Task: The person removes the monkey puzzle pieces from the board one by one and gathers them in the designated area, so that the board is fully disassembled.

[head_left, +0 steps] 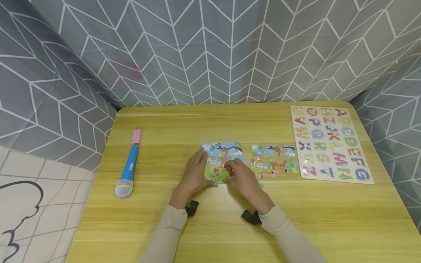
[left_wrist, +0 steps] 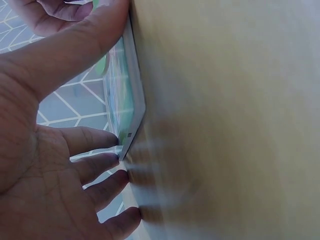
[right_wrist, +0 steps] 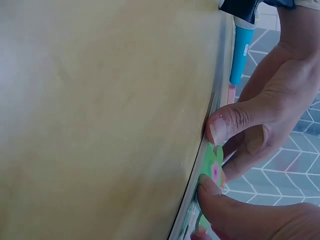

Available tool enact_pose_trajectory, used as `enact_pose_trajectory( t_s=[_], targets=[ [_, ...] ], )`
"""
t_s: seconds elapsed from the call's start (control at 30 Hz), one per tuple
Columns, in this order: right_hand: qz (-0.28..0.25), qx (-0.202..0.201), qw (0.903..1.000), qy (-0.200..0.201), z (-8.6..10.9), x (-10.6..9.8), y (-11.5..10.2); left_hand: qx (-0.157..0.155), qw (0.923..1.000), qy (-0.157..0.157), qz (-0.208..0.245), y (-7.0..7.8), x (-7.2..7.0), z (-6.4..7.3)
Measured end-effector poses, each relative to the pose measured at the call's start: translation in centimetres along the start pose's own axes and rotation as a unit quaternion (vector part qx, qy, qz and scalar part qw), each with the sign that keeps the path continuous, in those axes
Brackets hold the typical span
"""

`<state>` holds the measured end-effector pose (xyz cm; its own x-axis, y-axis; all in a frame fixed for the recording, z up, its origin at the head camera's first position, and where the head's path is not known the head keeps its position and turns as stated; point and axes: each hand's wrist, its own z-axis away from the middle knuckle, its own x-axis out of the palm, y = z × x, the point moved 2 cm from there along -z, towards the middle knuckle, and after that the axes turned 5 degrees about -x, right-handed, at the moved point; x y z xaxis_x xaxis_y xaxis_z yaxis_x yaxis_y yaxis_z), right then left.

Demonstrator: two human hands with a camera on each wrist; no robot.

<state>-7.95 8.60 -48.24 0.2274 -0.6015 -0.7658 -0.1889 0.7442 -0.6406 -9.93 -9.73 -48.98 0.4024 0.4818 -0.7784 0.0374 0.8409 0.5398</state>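
Note:
A small picture puzzle board (head_left: pixel 236 145) lies in front of me, showing a tree, a house and a squirrel-like animal. My left hand (head_left: pixel 194 171) rests along its left side; the fairly straight fingers (left_wrist: pixel 105 192) touch the edge and table, and the thumb reaches to the near edge. My right hand (head_left: pixel 245 180) is over the near right part of the board, fingers curled. Its thumb and fingers pinch a green puzzle piece (right_wrist: pixel 215 170) with a pink flower, against the board's near edge. The hand partly hides the piece in the head view.
Right of the board lie joined puzzle pieces (head_left: pixel 263 164) with a similar picture. Farther right is a white alphabet board (head_left: pixel 333 146) with coloured letters. A blue toy microphone (head_left: pixel 131 162) and a pink block (head_left: pixel 136 136) lie at left. Patterned grey cloth (head_left: pixel 213 54) hangs behind the table.

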Motion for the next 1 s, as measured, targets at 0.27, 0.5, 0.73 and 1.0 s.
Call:
enact_pose_trajectory(
  t_s=[0.27,0.5,0.73,1.0],
  targets=[
    [-0.022,-0.024,0.9993,0.017,0.6,0.2,0.1,0.004,1.0000,-0.003,-0.001,-0.1,0.0,0.1],
    [-0.027,-0.081,0.9955,0.043,1.1,0.4,0.0,0.005,1.0000,0.001,0.002,-0.1,-0.1,0.1],
    [-0.057,-0.071,0.9940,0.061,2.0,-0.1,0.3,0.006,1.0000,0.002,-0.004,0.0,-0.1,0.1],
    [-0.108,-0.036,0.9891,0.094,3.7,-2.2,1.7,0.002,1.0000,0.001,0.002,-0.1,0.1,0.0]
  ],
)
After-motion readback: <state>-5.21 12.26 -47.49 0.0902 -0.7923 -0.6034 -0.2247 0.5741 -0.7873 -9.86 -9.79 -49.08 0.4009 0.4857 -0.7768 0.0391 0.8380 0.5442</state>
